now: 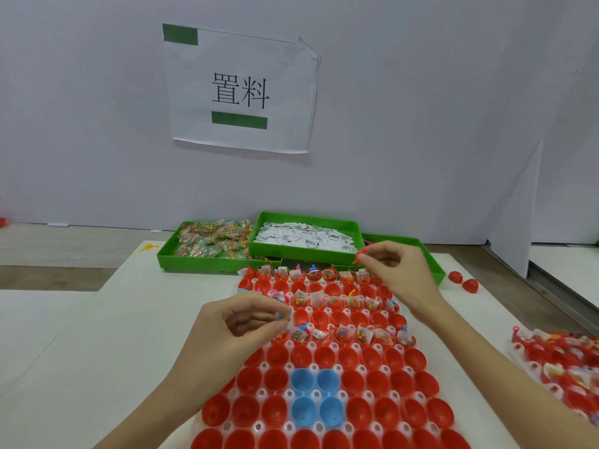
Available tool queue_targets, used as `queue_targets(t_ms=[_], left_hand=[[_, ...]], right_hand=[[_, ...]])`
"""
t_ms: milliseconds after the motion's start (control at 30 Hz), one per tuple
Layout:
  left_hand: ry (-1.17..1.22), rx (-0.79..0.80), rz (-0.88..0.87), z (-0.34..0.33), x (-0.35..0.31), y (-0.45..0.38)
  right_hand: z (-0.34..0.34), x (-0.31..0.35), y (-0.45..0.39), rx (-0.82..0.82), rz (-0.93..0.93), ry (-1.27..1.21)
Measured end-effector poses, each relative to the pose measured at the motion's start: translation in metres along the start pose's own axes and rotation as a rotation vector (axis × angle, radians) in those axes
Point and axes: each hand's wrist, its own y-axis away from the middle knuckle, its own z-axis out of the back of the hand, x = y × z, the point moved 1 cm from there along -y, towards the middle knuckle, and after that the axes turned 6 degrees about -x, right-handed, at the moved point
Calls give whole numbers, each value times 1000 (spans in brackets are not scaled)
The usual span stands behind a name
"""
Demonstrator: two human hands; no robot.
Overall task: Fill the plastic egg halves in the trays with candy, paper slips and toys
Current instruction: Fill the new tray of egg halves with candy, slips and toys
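A clear tray (256, 427) in front of me carries rows of red egg halves (346, 357) and several blue ones (303, 380). Alternate far rows hold candy packets, paper slips and small toys. My left hand (240, 322) hovers over the tray's left side and pinches a small candy packet (282, 316) with a white slip. My right hand (393, 273) is raised over the far right corner and pinches a small red toy (360, 256).
Three green bins stand at the back: candy packets (207, 244), paper slips (304, 238), and a partly hidden one (434, 270) behind my right hand. A second filled tray (557, 358) lies at the right. Two loose red egg halves (463, 281) lie beyond it.
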Motion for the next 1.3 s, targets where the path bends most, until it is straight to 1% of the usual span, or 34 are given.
queue_targets(t_ms=[200,300,433,567,700,833,900,967,1033,1067,1100,1167,1200,1233,1300], left_hand=[[8,13,-40,-7,-5,5],[-2,35,-64,-8,-8,6],[-26,28,-102,-5,-10,5],[-61,-22,-163,-1,-8,3],[-99,-13,-246,7,-9,-1],[-97,29,-210,21,-18,-6],[-40,85,-160,33,-24,-10],[-62,139,-128,47,-29,-14],[-186,164,-92,63,-33,-17],[-308,200,-53,73,-33,-18],[-462,288,7,83,-33,-19],[-721,577,185,95,-30,-15],[-795,703,260,97,-28,-11],[-848,788,305,96,-25,-9],[-904,842,336,91,-22,-7]], right_hand=[[-21,45,78,183,58,-202],[-32,54,98,257,95,-200],[-32,60,101,289,114,-197],[-28,64,96,344,130,-194],[-29,72,91,482,125,-243],[-36,83,82,580,89,-281],[-41,90,77,646,11,-340],[-48,95,76,678,-52,-381],[-58,99,79,678,-97,-393],[-64,99,82,671,-112,-393],[-69,99,85,668,-120,-383],[-80,97,94,686,-110,-342],[-85,96,99,701,-96,-315],[-90,95,104,710,-78,-282],[-99,92,111,703,-29,-203]])
